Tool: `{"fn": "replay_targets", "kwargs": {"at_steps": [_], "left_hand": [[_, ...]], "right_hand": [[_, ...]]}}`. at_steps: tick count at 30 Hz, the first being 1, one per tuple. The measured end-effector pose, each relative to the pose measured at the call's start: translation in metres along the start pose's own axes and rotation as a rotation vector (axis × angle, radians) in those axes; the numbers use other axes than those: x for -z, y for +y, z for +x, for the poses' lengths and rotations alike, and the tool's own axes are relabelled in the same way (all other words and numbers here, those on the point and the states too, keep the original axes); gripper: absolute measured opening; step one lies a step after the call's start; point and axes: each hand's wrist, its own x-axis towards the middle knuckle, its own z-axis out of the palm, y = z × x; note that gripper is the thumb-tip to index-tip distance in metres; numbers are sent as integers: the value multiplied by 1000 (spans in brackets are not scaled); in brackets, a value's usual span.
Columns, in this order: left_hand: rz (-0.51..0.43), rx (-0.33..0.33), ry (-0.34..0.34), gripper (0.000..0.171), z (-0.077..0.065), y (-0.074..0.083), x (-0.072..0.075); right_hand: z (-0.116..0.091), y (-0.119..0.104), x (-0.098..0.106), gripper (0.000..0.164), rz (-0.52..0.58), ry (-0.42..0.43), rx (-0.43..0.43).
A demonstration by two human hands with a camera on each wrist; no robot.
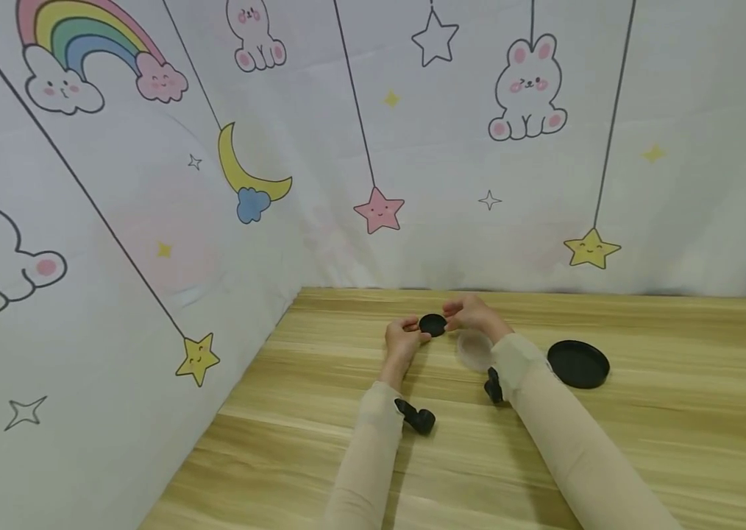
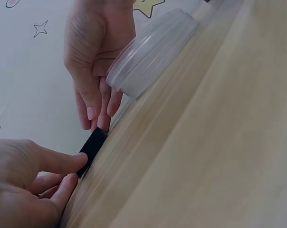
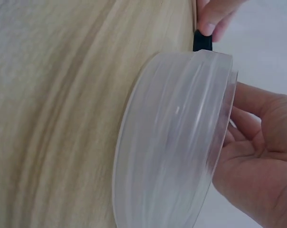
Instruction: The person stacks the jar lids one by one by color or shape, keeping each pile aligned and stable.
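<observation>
A small black round lid (image 1: pixel 432 325) lies flat on the wooden table toward the back. My left hand (image 1: pixel 402 340) is at its left side, the thumb (image 2: pixel 77 163) and a finger pinching its edge. From the opposite side my right hand (image 1: pixel 472 313) reaches in, fingers fairly straight and fingertips right at the lid's edge. Just in front of the right hand stands a clear ridged plastic container (image 3: pixel 174 137), round and low. In the right wrist view it covers part of the right hand's fingers.
A larger black round dish (image 1: pixel 578 364) lies to the right of the right forearm. Black camera mounts (image 1: pixel 418 418) stick out from both wrists. Behind the table and along its left side hang white cloth walls (image 1: pixel 466 243) printed with bunnies and stars.
</observation>
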Motion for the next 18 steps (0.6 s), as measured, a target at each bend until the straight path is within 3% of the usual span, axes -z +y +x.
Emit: {"fn": "replay_targets", "kwargs": {"at_steps": [7, 18], "left_hand": [[74, -20, 7, 34, -4, 2, -1], [-103, 25, -66, 39, -4, 13, 0]], "right_hand": [[-1, -2, 0, 57, 8, -2, -17], [-3, -6, 8, 62, 100, 20, 26]]}}
